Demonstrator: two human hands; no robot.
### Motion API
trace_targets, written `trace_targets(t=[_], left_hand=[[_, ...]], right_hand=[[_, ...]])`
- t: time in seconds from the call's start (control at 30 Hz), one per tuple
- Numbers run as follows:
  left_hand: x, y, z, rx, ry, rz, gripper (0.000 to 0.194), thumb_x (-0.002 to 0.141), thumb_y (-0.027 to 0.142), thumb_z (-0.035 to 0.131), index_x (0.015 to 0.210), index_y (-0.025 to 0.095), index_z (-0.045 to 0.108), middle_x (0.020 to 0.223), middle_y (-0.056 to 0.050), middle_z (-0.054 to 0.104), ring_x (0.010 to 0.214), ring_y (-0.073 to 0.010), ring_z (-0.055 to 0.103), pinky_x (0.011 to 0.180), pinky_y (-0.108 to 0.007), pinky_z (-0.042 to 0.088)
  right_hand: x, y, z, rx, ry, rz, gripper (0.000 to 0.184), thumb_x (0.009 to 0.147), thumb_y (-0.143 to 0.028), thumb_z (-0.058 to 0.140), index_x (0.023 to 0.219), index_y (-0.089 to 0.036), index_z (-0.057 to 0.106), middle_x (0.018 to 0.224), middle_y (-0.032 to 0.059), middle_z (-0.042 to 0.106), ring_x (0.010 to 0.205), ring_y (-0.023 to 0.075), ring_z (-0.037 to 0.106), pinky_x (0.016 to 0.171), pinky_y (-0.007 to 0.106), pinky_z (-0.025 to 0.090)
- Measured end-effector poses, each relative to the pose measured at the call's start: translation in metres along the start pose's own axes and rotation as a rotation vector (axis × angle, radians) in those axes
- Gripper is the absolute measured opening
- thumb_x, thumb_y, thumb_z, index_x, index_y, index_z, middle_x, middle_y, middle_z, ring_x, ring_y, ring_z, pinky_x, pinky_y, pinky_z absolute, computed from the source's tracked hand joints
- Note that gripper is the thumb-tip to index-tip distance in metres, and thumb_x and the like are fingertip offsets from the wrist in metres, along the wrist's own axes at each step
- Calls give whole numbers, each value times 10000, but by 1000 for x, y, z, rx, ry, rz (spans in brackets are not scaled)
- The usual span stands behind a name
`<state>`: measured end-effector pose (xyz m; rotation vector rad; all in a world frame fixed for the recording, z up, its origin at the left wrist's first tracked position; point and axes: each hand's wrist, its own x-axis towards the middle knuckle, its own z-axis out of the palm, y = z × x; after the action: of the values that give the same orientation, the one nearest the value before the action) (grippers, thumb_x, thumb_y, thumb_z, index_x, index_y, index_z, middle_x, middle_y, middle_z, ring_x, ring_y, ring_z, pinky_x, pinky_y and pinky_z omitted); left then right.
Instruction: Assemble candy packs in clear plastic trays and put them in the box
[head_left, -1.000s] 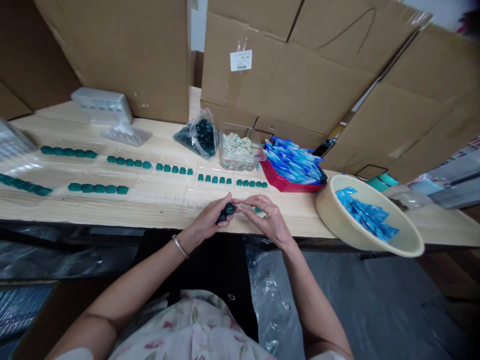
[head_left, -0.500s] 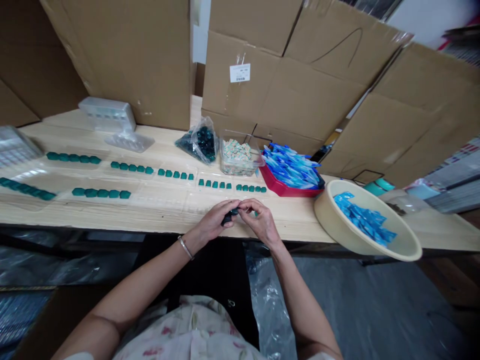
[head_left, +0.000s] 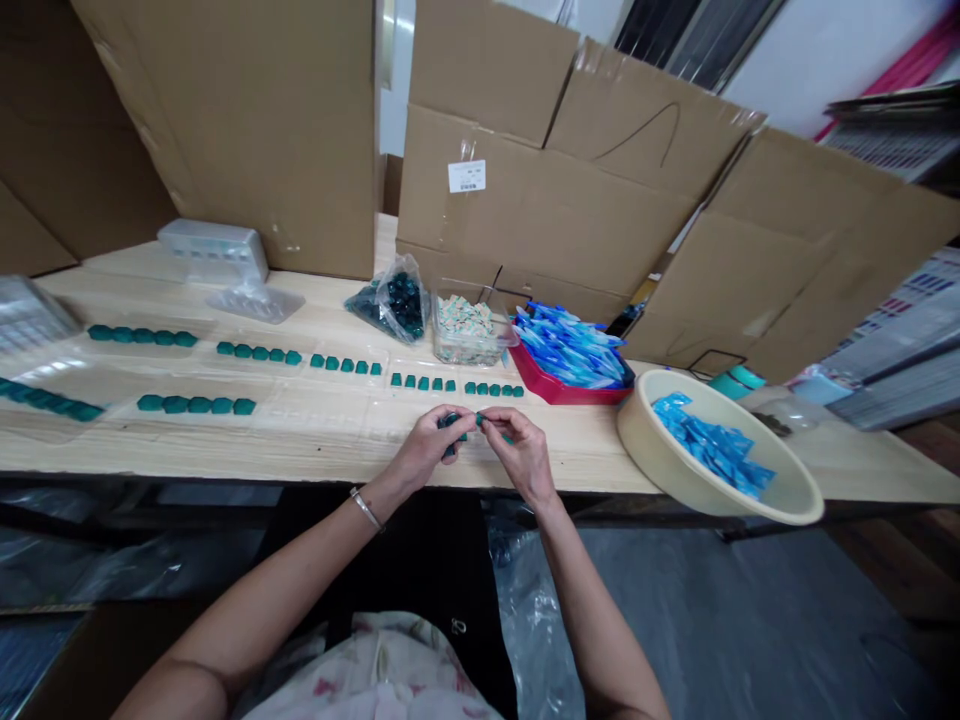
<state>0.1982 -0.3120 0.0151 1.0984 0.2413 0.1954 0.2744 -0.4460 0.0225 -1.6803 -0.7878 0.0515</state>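
Observation:
Close to the table's front edge, my left hand (head_left: 429, 448) is closed around several small dark teal pieces (head_left: 450, 422), partly hidden by the fingers. My right hand (head_left: 523, 452) pinches a small green piece (head_left: 481, 418) between thumb and fingertip, just beside the left thumb. Another bit of green shows under the right fingers. Beyond the hands, faceted green pieces stand in short rows in shallow clear trays; the closest rows are a middle one (head_left: 424, 382) and one to its right (head_left: 493, 389).
Behind the rows are a plastic bag of dark teal pieces (head_left: 401, 305), a clear box of pale chips (head_left: 466, 318) and a red tray (head_left: 574, 390) of blue pointed items. A cream basin (head_left: 637, 440) with blue packets stands right. Cardboard (head_left: 517, 200) walls the back.
My fingertips have drawn slightly apart, and a green piece now shows in the right pinch. The dark pieces in my left hand show more. The whole view has shifted slightly.

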Motion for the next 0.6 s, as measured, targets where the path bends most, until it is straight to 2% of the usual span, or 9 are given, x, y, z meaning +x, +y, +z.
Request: trace_targets(t=[0.07,0.2,0.3,0.43,0.6], left_hand=[[0,0,1,36,20,4,337,684,402,692,897,159,597,676,18,500,487,-38,419,402,-150,248],[0,2,2,26,-20,-10,346,656,372,713,905,167,587,655,34,483,483,-37,412,402,-149,242],[-2,3,5,95,2,7,348,645,370,712,899,175,576,615,55,467,451,-36,382,391,-155,243],[-3,2,9,276,62,99,307,652,348,691,880,174,582,679,39,529,446,-34,388,400,-167,290],[-2,-3,10,366,75,187,235,718,337,625,894,184,596,637,39,536,434,-45,405,427,-178,331]], right_hand=[[-1,-2,1,91,-5,42,196,737,-291,666,911,-201,663,944,49,678,860,171,643,832,321,519],[-3,3,4,312,59,169,257,679,-291,720,916,-199,682,950,43,702,900,188,649,877,362,504],[-7,8,7,345,107,190,245,672,-283,723,901,-198,700,944,43,710,919,197,647,893,376,492],[-16,7,10,272,155,151,252,713,-261,675,957,-199,683,979,52,702,907,192,650,863,363,507],[-23,0,6,-33,134,-34,243,784,-206,563,1004,-211,665,1034,58,671,965,180,622,907,343,480]])
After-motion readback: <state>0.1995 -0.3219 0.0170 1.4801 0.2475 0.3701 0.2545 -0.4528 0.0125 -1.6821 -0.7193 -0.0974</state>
